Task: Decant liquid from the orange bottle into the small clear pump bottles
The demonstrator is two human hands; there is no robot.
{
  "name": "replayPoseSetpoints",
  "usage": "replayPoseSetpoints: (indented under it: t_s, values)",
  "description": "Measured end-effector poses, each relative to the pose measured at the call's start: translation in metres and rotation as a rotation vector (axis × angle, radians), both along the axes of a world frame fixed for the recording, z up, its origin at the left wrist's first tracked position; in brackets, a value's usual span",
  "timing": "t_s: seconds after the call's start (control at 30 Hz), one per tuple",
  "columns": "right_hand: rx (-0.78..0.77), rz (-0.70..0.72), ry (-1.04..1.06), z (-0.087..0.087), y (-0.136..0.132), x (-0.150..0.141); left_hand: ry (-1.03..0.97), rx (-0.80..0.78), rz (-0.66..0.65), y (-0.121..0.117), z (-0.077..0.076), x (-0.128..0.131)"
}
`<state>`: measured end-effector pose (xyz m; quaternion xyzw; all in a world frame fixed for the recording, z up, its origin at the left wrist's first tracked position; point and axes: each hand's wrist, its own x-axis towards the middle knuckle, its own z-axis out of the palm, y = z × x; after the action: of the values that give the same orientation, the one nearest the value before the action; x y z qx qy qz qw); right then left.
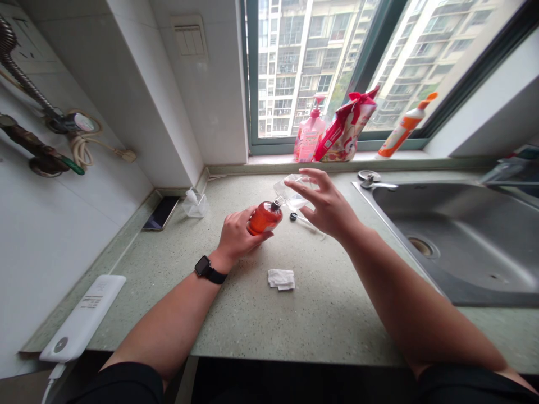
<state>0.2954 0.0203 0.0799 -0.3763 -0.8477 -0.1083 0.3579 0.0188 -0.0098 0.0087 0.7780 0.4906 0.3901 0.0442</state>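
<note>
Orange glossy plastic bottle (264,219) sits clamped in the left hand (236,234); the open right hand (326,205) hovers at two o'clock over what looks like clear plastic film (290,192).

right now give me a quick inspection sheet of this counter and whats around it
surface: speckled green stone counter
things: orange bottle gripped in the left hand; clear plastic wrap and black-topped tube lie beyond it
clutter: folded white tissue, phone, small clear plastic box, white power bank
hands: left wears a black smartwatch; right hand open, fingers spread, over the wrap
cables: white cable at the power bank; coiled cord on the wall
surroundings: steel sink to the right; pink pump bottle, red pouch, orange tube on the window sill
</note>
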Motion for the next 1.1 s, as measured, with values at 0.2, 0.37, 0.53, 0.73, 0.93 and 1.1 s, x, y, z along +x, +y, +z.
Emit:
replayPoseSetpoints:
  t_s: [0.2, 0.37, 0.53, 0.73, 0.93, 1.1]
  values:
    - [0.013, -0.010, -0.021, -0.0007, 0.0001, 0.0006, 0.006, 0.010, 0.003, -0.0006, 0.0008, 0.0007]
    - [0.005, -0.010, -0.027, -0.0008, -0.0005, 0.0008, 0.008, 0.016, -0.003, -0.0003, 0.0004, 0.0006]
    - [-0.006, 0.008, -0.009, -0.0018, 0.0009, 0.0010, 0.014, 0.026, -0.003, -0.0002, -0.0004, -0.0004]
    - [-0.020, 0.026, -0.021, 0.0003, -0.0004, 0.0015, 0.024, 0.042, 0.005, -0.0001, -0.0009, -0.0003]
    - [-0.052, 0.060, -0.039, 0.0058, -0.0049, 0.0018, 0.023, 0.042, 0.009, 0.0002, -0.0024, -0.0002]
    - [-0.048, 0.059, -0.011, 0.0061, -0.0070, 0.0008, 0.025, 0.039, 0.008, -0.0007, -0.0019, -0.0002]
